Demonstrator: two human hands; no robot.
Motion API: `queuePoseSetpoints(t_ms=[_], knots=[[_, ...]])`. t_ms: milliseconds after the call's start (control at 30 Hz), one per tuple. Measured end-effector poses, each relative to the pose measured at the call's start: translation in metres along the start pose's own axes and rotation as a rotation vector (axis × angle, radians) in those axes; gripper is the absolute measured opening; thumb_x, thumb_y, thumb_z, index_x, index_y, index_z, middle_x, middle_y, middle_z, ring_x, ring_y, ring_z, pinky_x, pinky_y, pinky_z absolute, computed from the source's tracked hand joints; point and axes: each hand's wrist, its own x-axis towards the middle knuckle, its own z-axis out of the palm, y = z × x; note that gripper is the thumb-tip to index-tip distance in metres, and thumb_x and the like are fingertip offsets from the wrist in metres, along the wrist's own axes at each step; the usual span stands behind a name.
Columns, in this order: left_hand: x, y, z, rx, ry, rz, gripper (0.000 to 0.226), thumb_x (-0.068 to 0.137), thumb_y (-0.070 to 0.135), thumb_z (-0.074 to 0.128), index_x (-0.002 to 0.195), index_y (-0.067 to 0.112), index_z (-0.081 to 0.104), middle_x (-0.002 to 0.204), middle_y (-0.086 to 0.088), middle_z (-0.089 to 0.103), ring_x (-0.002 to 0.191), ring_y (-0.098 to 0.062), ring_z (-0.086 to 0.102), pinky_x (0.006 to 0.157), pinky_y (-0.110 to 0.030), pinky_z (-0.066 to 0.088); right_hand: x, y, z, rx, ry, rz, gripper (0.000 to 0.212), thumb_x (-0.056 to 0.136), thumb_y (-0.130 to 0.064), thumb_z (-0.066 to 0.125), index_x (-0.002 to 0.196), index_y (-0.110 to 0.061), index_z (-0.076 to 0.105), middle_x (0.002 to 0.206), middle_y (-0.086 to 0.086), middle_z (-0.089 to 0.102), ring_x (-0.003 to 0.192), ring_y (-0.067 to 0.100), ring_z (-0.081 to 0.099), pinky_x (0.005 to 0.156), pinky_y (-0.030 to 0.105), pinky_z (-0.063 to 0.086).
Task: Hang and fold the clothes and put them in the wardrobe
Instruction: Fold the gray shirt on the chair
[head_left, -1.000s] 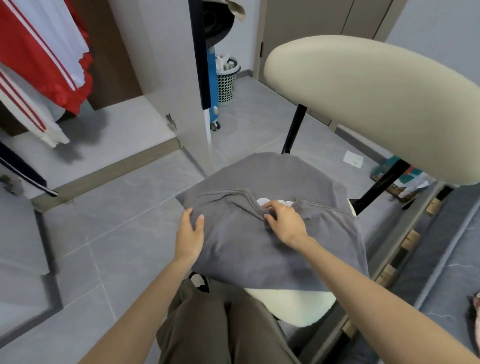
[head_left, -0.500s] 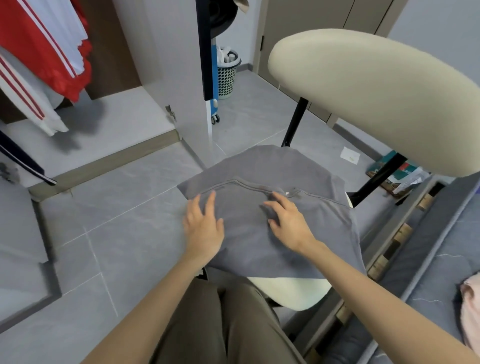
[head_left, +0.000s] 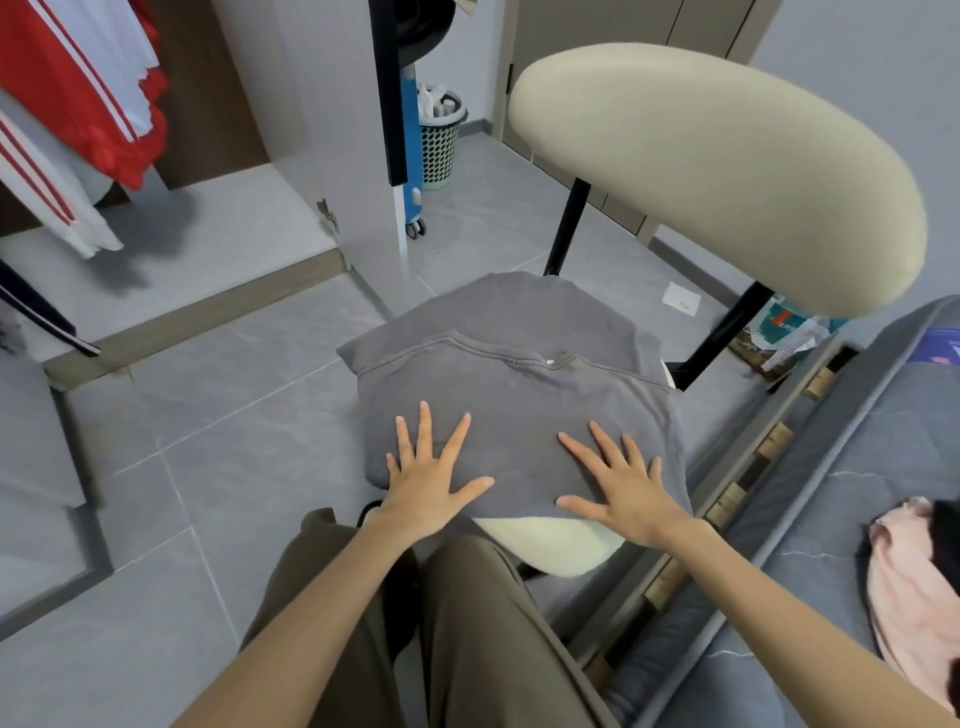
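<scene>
A folded grey shirt (head_left: 514, 374) lies on the cream seat (head_left: 550, 545) of a chair, its hem seam running across the upper fold. My left hand (head_left: 428, 478) presses flat on the shirt's near left part with fingers spread. My right hand (head_left: 621, 483) lies flat on its near right part, fingers spread too. The open wardrobe (head_left: 218, 228) stands at the upper left, with a red and white garment (head_left: 78, 93) hanging inside.
The chair's cream backrest (head_left: 717, 171) rises on black posts behind the shirt. A grey bed (head_left: 831, 519) runs along the right, with a pink garment (head_left: 914, 587) on it. A mesh basket (head_left: 441, 140) and a blue wheeled stand (head_left: 413, 176) stand past the wardrobe door.
My right hand has let go of the fold near the collar. Both hands have slid toward me over the shirt and now lie flat with spread fingers.
</scene>
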Motion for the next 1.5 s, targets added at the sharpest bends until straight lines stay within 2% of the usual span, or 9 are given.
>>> queuePoseSetpoints(t_ms=[233, 367, 467, 600, 800, 1033, 1267, 1400, 1500], knots=[[-0.010, -0.002, -0.007, -0.063, -0.024, 0.078, 0.104, 0.070, 0.069, 0.068, 0.146, 0.056, -0.003, 0.150, -0.001, -0.042, 0.137, -0.038, -0.037, 0.113, -0.061, -0.003, -0.009, -0.013, 0.015, -0.428, 0.058, -0.156, 0.068, 0.094, -0.063, 0.034, 0.148, -0.049, -0.005, 0.163, 0.000, 0.000, 0.145, 0.047, 0.009, 0.115, 0.057, 0.018], [-0.013, 0.001, -0.005, -0.008, -0.024, 0.085, 0.113, 0.068, 0.063, 0.074, 0.146, 0.053, -0.007, 0.150, -0.002, -0.041, 0.137, -0.039, -0.036, 0.114, -0.060, -0.004, -0.011, -0.020, 0.013, -0.546, 0.156, -0.202, 0.074, 0.077, -0.045, 0.078, 0.142, -0.031, 0.046, 0.141, 0.015, 0.052, 0.114, 0.054, 0.054, 0.084, 0.055, 0.054], [-0.015, 0.002, 0.001, 0.073, 0.018, 0.137, 0.110, 0.074, 0.056, 0.072, 0.148, 0.048, -0.010, 0.153, -0.003, -0.036, 0.139, -0.037, -0.034, 0.115, -0.062, 0.000, -0.005, -0.006, 0.023, -0.537, 0.116, -0.202, 0.077, 0.101, -0.028, 0.048, 0.150, -0.035, -0.010, 0.163, 0.009, 0.006, 0.142, 0.049, 0.018, 0.114, 0.052, 0.029], [-0.017, -0.001, 0.002, 0.091, 0.045, 0.223, 0.103, 0.079, 0.048, 0.069, 0.150, 0.046, -0.005, 0.157, 0.001, -0.029, 0.142, -0.034, -0.030, 0.115, -0.061, 0.001, -0.012, -0.005, 0.011, -0.338, 0.073, -0.164, 0.059, 0.105, -0.023, 0.035, 0.154, -0.032, 0.004, 0.163, -0.005, 0.004, 0.149, 0.032, 0.010, 0.119, 0.037, 0.020], [-0.018, 0.002, 0.001, 0.209, 0.065, 0.232, 0.093, 0.083, 0.037, 0.057, 0.151, 0.040, -0.006, 0.160, 0.001, -0.017, 0.145, -0.031, -0.021, 0.116, -0.058, 0.002, -0.029, -0.011, -0.006, 0.101, 0.276, -0.119, 0.034, 0.104, -0.017, 0.040, 0.135, -0.022, 0.052, 0.134, -0.004, 0.058, 0.124, 0.022, 0.054, 0.100, 0.038, 0.041], [-0.020, 0.008, 0.007, 0.405, 0.205, 0.155, 0.087, 0.090, 0.028, 0.048, 0.152, 0.030, -0.014, 0.162, -0.006, -0.007, 0.148, -0.034, -0.005, 0.118, -0.053, 0.012, -0.022, -0.020, -0.003, 0.208, 0.519, 0.011, 0.024, 0.103, -0.031, 0.041, 0.116, -0.024, 0.059, 0.108, -0.005, 0.067, 0.098, 0.023, 0.061, 0.076, 0.038, 0.045], [-0.032, 0.010, -0.014, 0.196, 0.395, 0.157, 0.064, 0.093, 0.018, 0.057, 0.150, 0.024, 0.030, 0.157, -0.007, 0.027, 0.144, -0.032, 0.026, 0.116, -0.048, 0.027, -0.022, -0.013, 0.014, -0.051, 0.600, -0.045, 0.023, 0.100, -0.018, 0.051, 0.119, -0.008, 0.059, 0.104, 0.008, 0.066, 0.091, 0.030, 0.061, 0.083, 0.043, 0.047], [-0.040, 0.012, -0.023, 0.101, 0.642, 0.264, 0.051, 0.073, -0.009, 0.073, 0.122, 0.001, 0.063, 0.125, -0.014, 0.063, 0.116, -0.036, 0.060, 0.095, -0.053, 0.050, -0.036, 0.004, 0.036, -0.024, 0.566, -0.015, 0.027, 0.096, -0.011, 0.054, 0.122, -0.008, 0.058, 0.116, 0.008, 0.064, 0.108, 0.030, 0.058, 0.097, 0.043, 0.043], [-0.042, 0.009, -0.032, 0.108, 0.766, 0.329, 0.038, 0.071, -0.013, 0.074, 0.107, -0.002, 0.069, 0.109, -0.013, 0.070, 0.099, -0.031, 0.069, 0.087, -0.050, 0.055, -0.041, 0.007, 0.036, 0.078, 0.667, 0.031, 0.022, 0.092, -0.001, 0.058, 0.113, -0.003, 0.062, 0.105, 0.013, 0.068, 0.098, 0.034, 0.063, 0.086, 0.045, 0.049]])
